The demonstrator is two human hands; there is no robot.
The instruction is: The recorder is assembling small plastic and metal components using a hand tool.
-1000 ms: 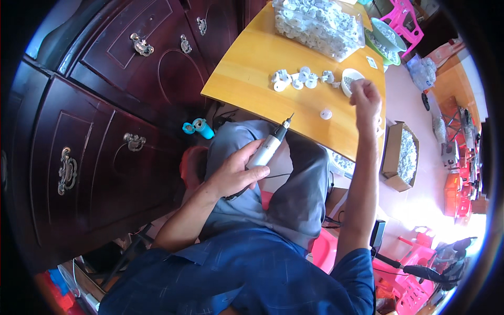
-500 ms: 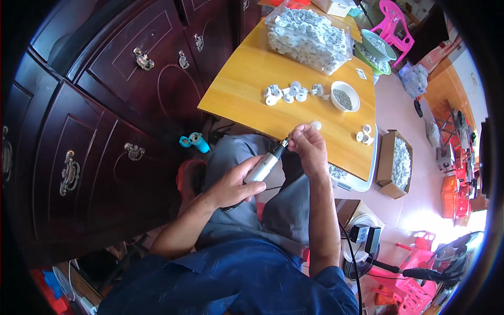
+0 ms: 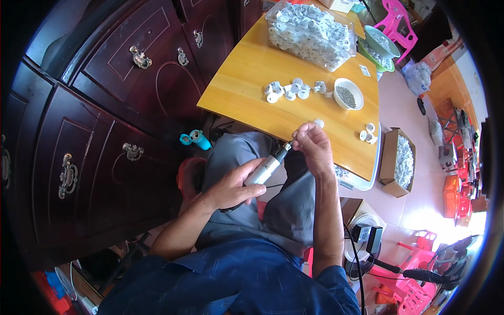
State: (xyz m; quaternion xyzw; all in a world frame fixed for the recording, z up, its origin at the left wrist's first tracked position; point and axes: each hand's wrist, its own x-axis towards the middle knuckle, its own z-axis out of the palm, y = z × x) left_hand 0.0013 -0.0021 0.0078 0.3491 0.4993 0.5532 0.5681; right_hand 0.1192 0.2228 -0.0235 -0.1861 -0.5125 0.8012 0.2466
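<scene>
My left hand is wrapped around a silver-and-black electric screwdriver, which tilts up to the right above my lap. At the tool's tip, the fingers of my right hand are pinched together; whatever they hold is too small to make out. Just beyond those fingertips a single white plastic part lies on the yellow wooden table. Farther back is a cluster of similar white parts. Beside it stands a white bowl of small grey metal pieces. Several more white parts sit near the right edge.
A large clear bin heaped with white parts stands at the table's back. Stacked basins and a filled cardboard box are to the right. Dark cabinets line the left, with a turquoise flask near my knee.
My right hand has shifted slightly to the right and up, still pinched at the screwdriver's tip. The screwdriver has moved slightly with it; the view has turned a little.
</scene>
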